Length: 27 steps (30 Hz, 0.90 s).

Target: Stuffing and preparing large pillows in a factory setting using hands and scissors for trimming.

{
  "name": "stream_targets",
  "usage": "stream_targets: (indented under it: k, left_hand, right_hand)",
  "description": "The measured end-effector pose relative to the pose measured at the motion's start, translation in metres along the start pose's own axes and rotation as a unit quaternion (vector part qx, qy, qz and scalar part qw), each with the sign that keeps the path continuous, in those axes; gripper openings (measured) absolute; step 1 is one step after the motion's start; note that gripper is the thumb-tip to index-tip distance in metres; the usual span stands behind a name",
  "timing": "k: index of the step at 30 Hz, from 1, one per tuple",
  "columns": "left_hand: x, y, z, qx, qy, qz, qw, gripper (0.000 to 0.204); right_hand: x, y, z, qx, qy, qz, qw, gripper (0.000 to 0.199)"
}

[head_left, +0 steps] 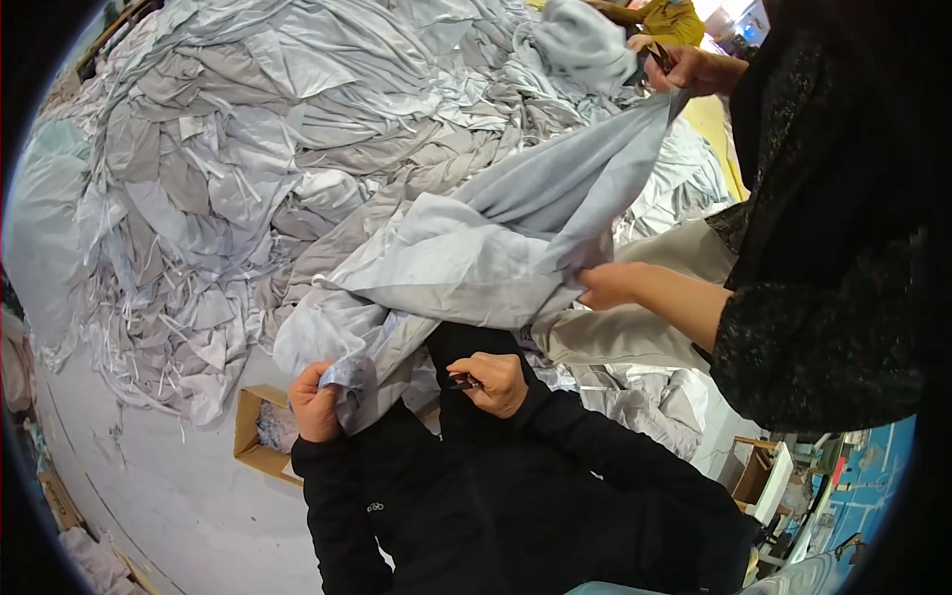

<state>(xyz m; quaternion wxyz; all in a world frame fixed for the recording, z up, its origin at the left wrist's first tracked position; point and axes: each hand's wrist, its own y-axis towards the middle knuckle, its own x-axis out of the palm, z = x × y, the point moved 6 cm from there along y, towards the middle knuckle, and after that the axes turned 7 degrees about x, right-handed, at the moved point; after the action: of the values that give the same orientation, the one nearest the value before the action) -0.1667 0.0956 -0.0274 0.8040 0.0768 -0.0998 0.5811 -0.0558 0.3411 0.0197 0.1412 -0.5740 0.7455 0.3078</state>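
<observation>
Pale grey, creased fabric sheet (pixel 476 260): stretched up and right from left grip (pixel 314 405) to a co-worker's two hands (pixel 609 286) | left grip: clenched on sheet's near end | right grip (pixel 499 385): closed round small dark hand tool (pixel 462 381), near sheet

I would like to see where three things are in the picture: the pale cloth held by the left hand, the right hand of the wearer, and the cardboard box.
Pale cloth (pixel 355 376): head view, on the bunched fold.
Right hand (pixel 499 383): head view, on the back of the hand.
Cardboard box (pixel 248 423): head view, on its left wall.
</observation>
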Motion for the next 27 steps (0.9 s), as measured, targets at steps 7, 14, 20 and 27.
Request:
stream_targets:
  k: [7, 14, 20, 27]
  left_hand:
    - [-0.005, -0.001, -0.001, -0.003, -0.033, 0.013, 0.999, 0.016]
    - [-0.005, 0.002, 0.000, 0.018, -0.039, 0.022, 0.999, 0.017]
    - [-0.003, 0.001, 0.010, 0.042, -0.013, 0.034, 0.998, 0.016]
    - [-0.008, -0.001, 0.001, 0.048, -0.021, 0.025, 0.998, 0.016]
  right_hand:
    - [0.001, -0.001, 0.005, -0.009, -0.001, -0.006, 1.000, 0.029]
    - [-0.001, 0.001, 0.005, -0.019, 0.007, -0.003, 1.000, 0.032]
    - [0.000, 0.002, -0.001, -0.021, 0.013, -0.007, 1.000, 0.032]
    - [-0.001, -0.003, 0.004, -0.029, 0.010, -0.023, 0.999, 0.032]
